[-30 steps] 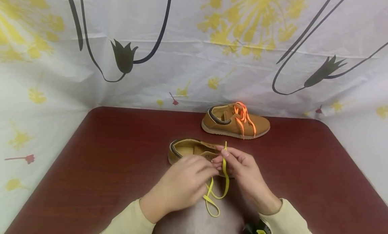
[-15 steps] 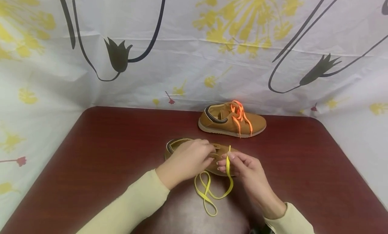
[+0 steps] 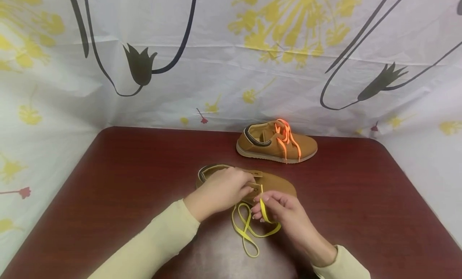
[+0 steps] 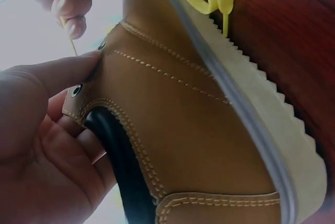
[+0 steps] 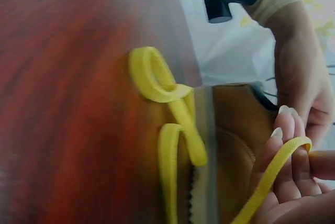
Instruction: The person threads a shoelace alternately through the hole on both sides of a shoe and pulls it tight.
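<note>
A tan shoe (image 3: 279,183) lies in front of me, its toe pointing right. My left hand (image 3: 224,188) grips the near eyelet flap; in the left wrist view the thumb presses outside, by a metal-ringed eyelet (image 4: 77,90), while the fingers reach behind the leather. Between thumb and fingers, my right hand (image 3: 285,210) pinches a yellow shoelace (image 5: 268,179) near its end. The thin tip stands up close to the flap's front eyelet. The rest of the lace falls in loops on the table beside the sole.
Behind, a matching tan shoe (image 3: 306,145) with tied orange laces (image 3: 286,136) stands near the back of the dark red table (image 3: 151,158). A white patterned sheet (image 3: 216,62) hangs round the back and sides.
My left hand has left the lace in front of the shoe and taken hold of the eyelet flap. My right hand has brought the lace tip down and left, close to that flap.
</note>
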Available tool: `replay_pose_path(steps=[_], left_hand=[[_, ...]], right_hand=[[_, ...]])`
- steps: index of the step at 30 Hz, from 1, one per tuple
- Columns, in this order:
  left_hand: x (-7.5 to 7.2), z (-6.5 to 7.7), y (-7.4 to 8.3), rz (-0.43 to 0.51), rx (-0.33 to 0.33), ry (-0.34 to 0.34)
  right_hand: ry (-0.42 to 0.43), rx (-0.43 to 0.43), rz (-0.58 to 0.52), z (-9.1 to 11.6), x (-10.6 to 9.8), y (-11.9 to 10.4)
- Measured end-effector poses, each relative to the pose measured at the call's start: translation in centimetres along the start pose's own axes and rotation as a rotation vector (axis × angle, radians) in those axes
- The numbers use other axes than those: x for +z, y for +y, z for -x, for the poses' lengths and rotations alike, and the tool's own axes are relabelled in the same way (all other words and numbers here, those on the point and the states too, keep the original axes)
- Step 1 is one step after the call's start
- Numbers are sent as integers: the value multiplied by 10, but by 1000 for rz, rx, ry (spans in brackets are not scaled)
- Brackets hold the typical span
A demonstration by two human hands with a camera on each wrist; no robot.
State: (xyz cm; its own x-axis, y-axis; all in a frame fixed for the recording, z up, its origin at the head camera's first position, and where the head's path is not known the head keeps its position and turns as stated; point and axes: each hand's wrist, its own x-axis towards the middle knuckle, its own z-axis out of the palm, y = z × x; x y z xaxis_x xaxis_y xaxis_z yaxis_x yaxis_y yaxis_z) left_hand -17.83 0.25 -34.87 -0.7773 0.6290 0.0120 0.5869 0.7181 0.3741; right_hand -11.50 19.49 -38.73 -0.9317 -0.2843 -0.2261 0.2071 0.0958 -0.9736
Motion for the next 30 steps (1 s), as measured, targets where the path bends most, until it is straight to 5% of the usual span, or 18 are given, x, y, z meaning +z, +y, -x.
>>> replay_pose_path(steps=[16,25,30], left_hand=[[4,5,-1,18,16,45],[-3,-11,-14,460,-131,-76],[-11,-18,-16,535,-168,-189]], right_hand=[[-53,43,-28,-9,3,9],[-41,44,-44,-11,3,7],[-24,41,-16,-13,4,10]])
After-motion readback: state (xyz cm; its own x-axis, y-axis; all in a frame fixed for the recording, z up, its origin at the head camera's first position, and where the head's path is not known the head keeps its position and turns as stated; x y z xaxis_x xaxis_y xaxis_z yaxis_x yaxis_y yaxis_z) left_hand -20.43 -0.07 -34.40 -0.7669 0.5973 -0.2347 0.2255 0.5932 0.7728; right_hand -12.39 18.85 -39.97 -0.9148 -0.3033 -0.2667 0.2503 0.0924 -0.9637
